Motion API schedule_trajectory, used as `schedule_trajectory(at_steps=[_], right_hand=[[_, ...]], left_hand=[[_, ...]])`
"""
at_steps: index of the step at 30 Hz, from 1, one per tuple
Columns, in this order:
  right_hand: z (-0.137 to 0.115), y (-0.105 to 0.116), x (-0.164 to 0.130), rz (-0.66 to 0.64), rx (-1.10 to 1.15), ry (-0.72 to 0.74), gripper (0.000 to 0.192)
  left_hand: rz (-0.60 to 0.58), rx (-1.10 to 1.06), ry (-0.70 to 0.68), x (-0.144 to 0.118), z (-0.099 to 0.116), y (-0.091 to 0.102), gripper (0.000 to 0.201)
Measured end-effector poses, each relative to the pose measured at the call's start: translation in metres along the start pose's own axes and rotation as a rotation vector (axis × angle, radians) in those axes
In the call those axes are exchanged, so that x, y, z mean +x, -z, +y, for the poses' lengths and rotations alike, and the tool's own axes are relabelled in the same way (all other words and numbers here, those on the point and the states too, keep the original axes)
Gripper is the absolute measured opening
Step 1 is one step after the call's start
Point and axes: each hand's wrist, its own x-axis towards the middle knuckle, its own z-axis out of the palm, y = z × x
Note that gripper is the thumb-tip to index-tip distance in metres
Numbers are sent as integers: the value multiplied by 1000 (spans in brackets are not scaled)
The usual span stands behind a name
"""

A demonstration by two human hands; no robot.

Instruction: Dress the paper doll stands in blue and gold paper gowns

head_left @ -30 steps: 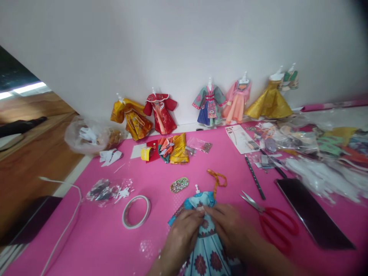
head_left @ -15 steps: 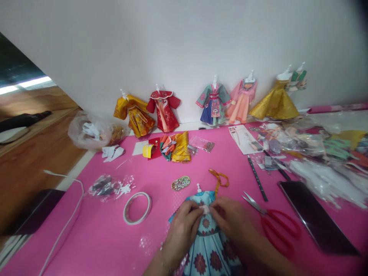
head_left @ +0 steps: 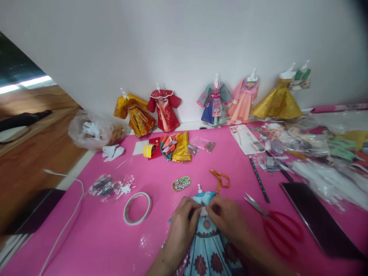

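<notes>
Head view: my left hand (head_left: pixel 181 226) and right hand (head_left: pixel 227 222) meet over the chest of a small paper dress (head_left: pixel 207 245) lying flat on the pink mat (head_left: pixel 86 237), near its front edge. Fingertips of both hands are pinched together on a small white piece (head_left: pixel 203 210) at the bodice; I cannot tell whether it is loose or stuck down. The dress is pale blue with dark red flower medallions and a pleated skirt; a white neck peg (head_left: pixel 198 188) shows at its top, and an orange ribbon (head_left: pixel 220 179) curls just beyond it. To my right lie red-handled scissors (head_left: pixel 276 222), blades open, then a black pen (head_left: pixel 259 178) and a dark glossy phone (head_left: pixel 316 218). To my left, a roll of clear tape (head_left: pixel 137 208) and a speckled oval patch (head_left: pixel 181 183). Five finished paper costumes, among them a red robe (head_left: pixel 164 110), lean against the white wall (head_left: pixel 172 46). Crinkled plastic bags (head_left: pixel 316 161) crowd the right side.
</notes>
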Motion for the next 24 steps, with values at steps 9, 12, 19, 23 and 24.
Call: schedule_trajectory(at_steps=[9,12,19,23,24], right_hand=[[5,-6,-2,23,39,27,18],[7,-6,1,-18,72,-64,17],[13,-1,2,-39,48,-138,21],[18,9,14,17,-1,-75,15],[18,11,19,31,-25,-57,16]], left_hand=[[6,-22,45,-1,4,-3,15],[15,-20,148,0,4,-5,14],[-17,13,291,5,3,-9,23],[-32,51,314,4,6,0,26],[-29,63,318,3,6,2,27]])
